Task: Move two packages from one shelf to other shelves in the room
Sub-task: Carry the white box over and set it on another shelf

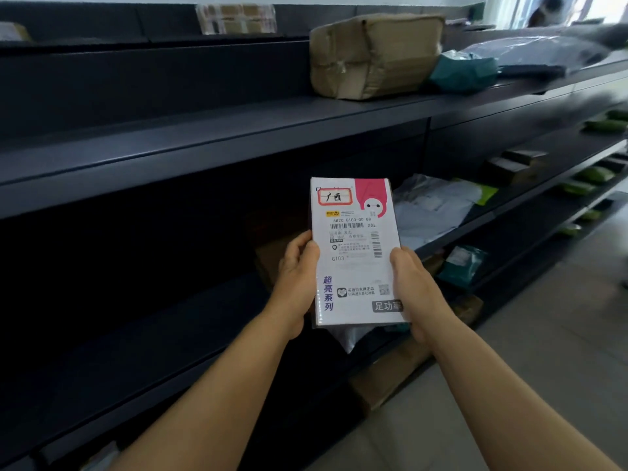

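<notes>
Both forearms reach forward, left hand [296,266] and right hand [413,287] grips clamped on white package [355,260] edges.

The white package [356,253] bore a red-framed label reading "广西", a shipping label with "682C G103-00 88", "XGL" and "G103", purple "超亮系列", and grey "足功率".

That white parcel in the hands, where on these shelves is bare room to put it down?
The white parcel could go on the upper shelf, bare left of the brown taped box. To the right it is crowded: a teal bag and a grey bag. The lower shelves are too dark to judge.
</notes>
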`<state>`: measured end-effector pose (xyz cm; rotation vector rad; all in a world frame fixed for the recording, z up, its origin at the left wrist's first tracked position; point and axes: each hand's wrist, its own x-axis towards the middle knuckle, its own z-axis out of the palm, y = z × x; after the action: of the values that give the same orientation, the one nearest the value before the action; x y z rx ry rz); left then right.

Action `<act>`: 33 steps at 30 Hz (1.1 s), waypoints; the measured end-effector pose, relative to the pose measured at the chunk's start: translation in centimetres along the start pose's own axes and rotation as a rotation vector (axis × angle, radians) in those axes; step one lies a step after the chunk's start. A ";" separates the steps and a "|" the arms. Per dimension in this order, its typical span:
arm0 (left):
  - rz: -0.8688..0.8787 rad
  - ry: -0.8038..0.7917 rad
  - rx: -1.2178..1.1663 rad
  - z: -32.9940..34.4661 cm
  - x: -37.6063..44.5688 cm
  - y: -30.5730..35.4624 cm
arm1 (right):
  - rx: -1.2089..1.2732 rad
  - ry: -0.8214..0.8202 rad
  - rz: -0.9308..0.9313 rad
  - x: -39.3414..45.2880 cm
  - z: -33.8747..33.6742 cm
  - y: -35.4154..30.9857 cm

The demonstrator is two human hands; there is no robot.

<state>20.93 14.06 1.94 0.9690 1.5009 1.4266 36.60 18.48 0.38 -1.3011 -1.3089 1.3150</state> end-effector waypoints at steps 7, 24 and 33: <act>-0.002 -0.078 -0.043 9.7 2.0 1.1 | 0.034 0.080 -0.021 3.5 -8.5 0.0; 0.056 -0.303 -0.078 31.6 7.3 3.1 | 0.156 0.269 -0.113 10.2 -28.1 -0.8; 0.109 -0.484 -0.077 42.1 13.9 4.6 | 0.145 0.461 -0.126 17.2 -35.9 -2.1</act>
<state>55.23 42.41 5.28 1.2566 1.0434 1.2012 70.24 39.64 3.87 -1.2992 -0.9387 0.9315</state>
